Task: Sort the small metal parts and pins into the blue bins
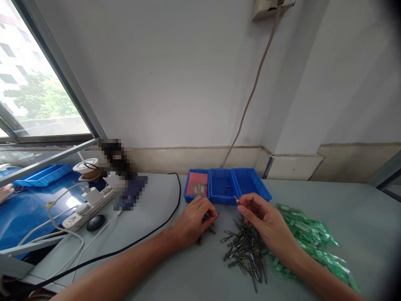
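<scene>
My left hand (pixel 196 219) is closed in a pinch on a small metal rivet, whose tip shows at the fingertips, in front of the left blue bin. My right hand (pixel 265 217) pinches another small rivet (pixel 236 199) near the front edge of the right blue bin (pixel 267 193). Between and below the hands lies a pile of metal rivets (pixel 247 246); a few more lie partly hidden beneath my left hand. The middle blue bin (pixel 221 200) holds a few small rivets. A red packet (pixel 197 184) with small parts lies in the left bin (pixel 188 198).
Green plastic bags (pixel 310 234) lie right of the pile, partly behind my right forearm. A black cable (pixel 138 240) crosses the table at left, near a black mouse (pixel 95 223) and a power strip (pixel 75 217). Another person's hand (pixel 5 192) shows at the far left.
</scene>
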`<state>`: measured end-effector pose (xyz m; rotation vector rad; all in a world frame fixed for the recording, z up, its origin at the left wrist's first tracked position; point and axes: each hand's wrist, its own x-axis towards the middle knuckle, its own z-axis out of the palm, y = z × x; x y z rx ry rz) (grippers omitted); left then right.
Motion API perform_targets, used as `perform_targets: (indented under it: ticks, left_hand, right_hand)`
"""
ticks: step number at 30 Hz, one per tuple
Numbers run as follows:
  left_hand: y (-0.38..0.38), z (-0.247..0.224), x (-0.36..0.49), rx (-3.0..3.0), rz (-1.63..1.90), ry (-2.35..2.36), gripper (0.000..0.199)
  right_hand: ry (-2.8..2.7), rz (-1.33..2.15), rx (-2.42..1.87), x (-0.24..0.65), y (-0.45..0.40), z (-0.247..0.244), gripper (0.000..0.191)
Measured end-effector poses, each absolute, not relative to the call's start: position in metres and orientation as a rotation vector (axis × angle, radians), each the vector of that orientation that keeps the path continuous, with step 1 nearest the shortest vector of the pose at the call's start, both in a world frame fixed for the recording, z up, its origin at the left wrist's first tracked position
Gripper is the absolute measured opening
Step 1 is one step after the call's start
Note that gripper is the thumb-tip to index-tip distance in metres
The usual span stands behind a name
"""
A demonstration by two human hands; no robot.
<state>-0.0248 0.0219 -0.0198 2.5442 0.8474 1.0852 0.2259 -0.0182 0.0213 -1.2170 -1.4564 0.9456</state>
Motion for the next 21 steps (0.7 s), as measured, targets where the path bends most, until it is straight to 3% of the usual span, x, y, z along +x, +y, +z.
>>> perform_targets:
  ticks: [21]
  left_hand:
    - [0.0222, -0.0217, -0.0250, 2.488, 1.099, 0.855, 0.018]
  right_hand:
    - [-1.466, 0.911, -1.203, 0.2278, -0.0154, 0.0165, 0.034]
